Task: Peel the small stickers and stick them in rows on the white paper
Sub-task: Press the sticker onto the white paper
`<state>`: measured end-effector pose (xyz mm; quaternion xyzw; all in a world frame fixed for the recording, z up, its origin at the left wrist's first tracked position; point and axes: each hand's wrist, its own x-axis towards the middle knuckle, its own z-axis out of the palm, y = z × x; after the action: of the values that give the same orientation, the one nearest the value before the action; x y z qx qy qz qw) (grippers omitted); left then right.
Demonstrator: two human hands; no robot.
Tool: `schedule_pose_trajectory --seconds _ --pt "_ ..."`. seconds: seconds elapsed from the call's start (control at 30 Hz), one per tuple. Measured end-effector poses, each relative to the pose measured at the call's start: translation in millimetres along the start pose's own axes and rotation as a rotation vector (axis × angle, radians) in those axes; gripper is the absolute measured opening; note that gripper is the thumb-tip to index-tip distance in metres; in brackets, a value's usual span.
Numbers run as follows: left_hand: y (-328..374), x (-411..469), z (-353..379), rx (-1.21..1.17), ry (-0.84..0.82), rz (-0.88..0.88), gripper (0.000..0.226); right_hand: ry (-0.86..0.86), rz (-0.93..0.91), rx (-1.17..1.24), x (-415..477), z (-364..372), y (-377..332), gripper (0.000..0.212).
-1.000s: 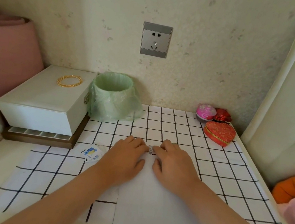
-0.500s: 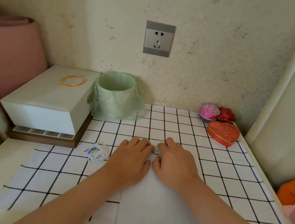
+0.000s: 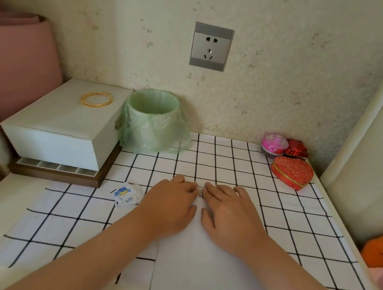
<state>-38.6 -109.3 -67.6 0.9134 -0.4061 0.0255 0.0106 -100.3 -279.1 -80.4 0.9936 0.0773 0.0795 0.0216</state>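
One white paper [image 3: 202,273] lies on the checked cloth [image 3: 298,226], its near edge out of frame, with open cloth on both sides. Two hands, left [image 3: 171,201] and right [image 3: 231,213], lie flat at the paper's far edge, fingers extended. Their index tips touch one small sticker [image 3: 199,191]. One sticker sheet [image 3: 124,194] lies just left. Behind stand one lined bin [image 3: 153,123], one white box [image 3: 61,128] and one heart tin [image 3: 291,171].

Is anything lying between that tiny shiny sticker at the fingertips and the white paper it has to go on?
Nothing visible does. The tiny shiny sticker sits between the fingertips of the left hand and right hand, at the far end of the white sheet of paper, whose near part lies bare.
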Motion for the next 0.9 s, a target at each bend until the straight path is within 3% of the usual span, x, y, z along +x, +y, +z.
schedule_pose_trajectory --seconds 0.3,0.43,0.6,0.9 --pt "-3 -2 5 -0.042 -0.056 -0.023 0.049 -0.011 0.098 -0.036 1 -1 -10 0.052" --pt "-5 -2 11 -0.107 0.044 -0.046 0.044 -0.003 0.075 -0.008 3 0 -4 0.055" --pt "-3 -4 26 -0.049 0.172 -0.077 0.059 0.009 0.059 -0.025 8 1 -1 0.064" --pt "0 0 18 -0.087 0.15 -0.122 0.073 0.157 0.216 0.043 28 6 1 0.039"
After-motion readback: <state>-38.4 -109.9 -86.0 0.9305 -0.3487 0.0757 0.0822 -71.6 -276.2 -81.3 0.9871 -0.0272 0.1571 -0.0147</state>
